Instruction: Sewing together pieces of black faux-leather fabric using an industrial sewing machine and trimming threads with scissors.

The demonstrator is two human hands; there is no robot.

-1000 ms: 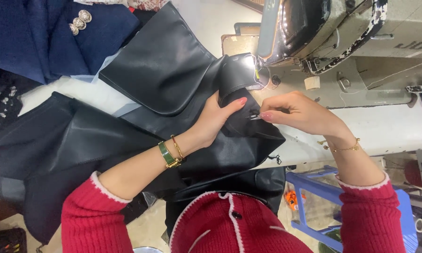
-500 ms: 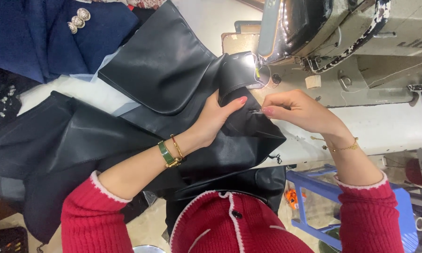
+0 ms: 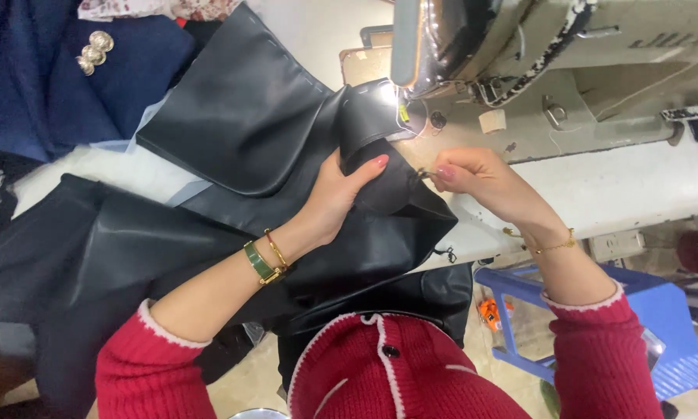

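A large piece of black leather-like fabric (image 3: 209,155) lies spread over the white sewing table (image 3: 636,186), folded near the sewing machine (image 3: 535,54). My left hand (image 3: 337,194) grips a fold of this fabric, thumb on top. My right hand (image 3: 481,178) pinches a small metal tool (image 3: 424,174) against the fabric's edge, just in front of the machine's lit needle area (image 3: 399,109). Both wrists wear bracelets, and my sleeves are red.
A navy garment with metallic buttons (image 3: 93,54) lies at the far left of the table. A blue plastic stool (image 3: 644,318) stands on the floor below the table at right. A small white spool (image 3: 492,120) sits on the machine bed.
My hands and the fabric stay almost where they were; my right hand has shifted slightly at the fabric's edge.
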